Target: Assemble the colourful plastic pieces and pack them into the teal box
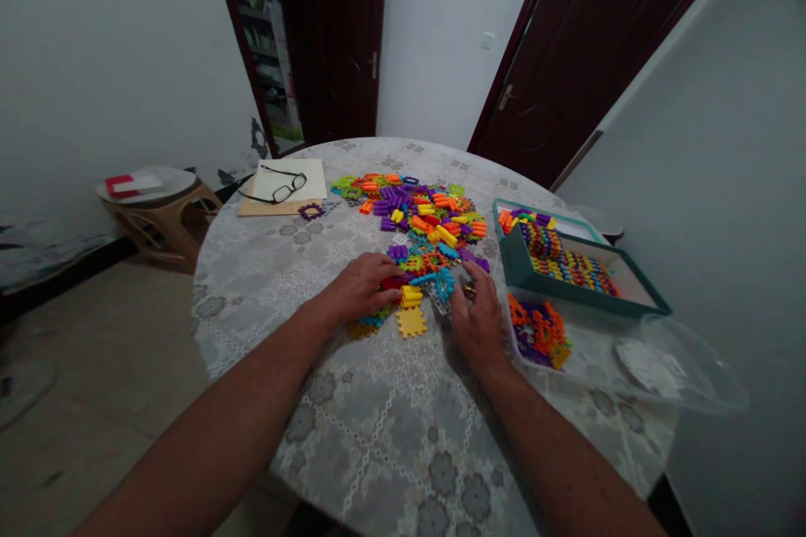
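My left hand reaches in from the left, its thumb and fingers around a red plastic piece at the near edge of a pile of building pieces. Just right of that thumb are yellow tube-shaped pieces, with a flat yellow square piece below them. On the other side my right hand rests low over the pieces, thumb and fingers apart. A blue gear-shaped piece lies just left of its fingers. Small pieces under both hands are partly hidden.
To the right stand a green box with colourful pieces and a clear plastic tub of orange and purple ones. A clear lid lies beyond the tub. Eyeglasses sit on paper at the left; a stool stands beside the round table.
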The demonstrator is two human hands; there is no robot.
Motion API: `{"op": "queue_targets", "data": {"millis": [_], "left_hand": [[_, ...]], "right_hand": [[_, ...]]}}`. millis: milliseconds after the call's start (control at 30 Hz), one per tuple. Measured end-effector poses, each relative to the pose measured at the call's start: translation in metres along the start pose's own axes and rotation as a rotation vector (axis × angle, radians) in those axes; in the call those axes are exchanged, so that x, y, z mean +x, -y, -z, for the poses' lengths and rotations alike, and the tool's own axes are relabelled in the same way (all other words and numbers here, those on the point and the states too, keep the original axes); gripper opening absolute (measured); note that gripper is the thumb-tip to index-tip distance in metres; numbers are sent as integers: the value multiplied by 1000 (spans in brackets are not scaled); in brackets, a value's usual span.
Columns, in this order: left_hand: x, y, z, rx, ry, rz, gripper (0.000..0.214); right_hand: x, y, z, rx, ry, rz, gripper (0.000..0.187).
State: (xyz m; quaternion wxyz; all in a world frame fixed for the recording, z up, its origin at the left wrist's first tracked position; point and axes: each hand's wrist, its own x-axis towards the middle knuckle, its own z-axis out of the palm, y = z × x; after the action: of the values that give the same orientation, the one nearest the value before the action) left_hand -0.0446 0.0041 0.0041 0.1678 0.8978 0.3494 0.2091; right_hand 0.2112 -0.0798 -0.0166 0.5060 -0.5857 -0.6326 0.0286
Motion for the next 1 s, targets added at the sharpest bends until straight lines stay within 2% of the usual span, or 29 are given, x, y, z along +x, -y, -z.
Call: {"op": "queue_targets", "data": {"millis": [200, 333, 433, 500, 600, 700, 833, 900, 1000], "left_hand": [[2, -6, -2, -30, -16, -77, 36], [3, -17, -3, -48, -47, -90, 35], [4, -27, 0, -82, -104, -56, 34], [4, -32, 1, -127, -144, 16, 35], [4, -37, 1, -291, -137, 139, 43], [6, -39, -2, -630, -57, 196, 51], [6, -39, -3, -1016, 84, 242, 57], [6, -38, -3, -1086, 119, 257, 55], [6, -37, -5, -1053, 98, 259, 43]], "right_hand": [[2, -1, 1, -2, 23, 29, 40], [4, -4, 4, 11, 30, -8, 43], [4, 0, 10, 57, 56, 29, 47], [3, 6, 12, 86, 78, 127, 48], [0, 17, 13, 109, 131, 338, 49], [-3, 24, 12, 125, 200, 461, 53], [-4, 25, 11, 109, 284, 495, 56], [-4, 24, 12, 88, 327, 479, 56], [-3, 23, 15, 63, 393, 455, 54]]}}
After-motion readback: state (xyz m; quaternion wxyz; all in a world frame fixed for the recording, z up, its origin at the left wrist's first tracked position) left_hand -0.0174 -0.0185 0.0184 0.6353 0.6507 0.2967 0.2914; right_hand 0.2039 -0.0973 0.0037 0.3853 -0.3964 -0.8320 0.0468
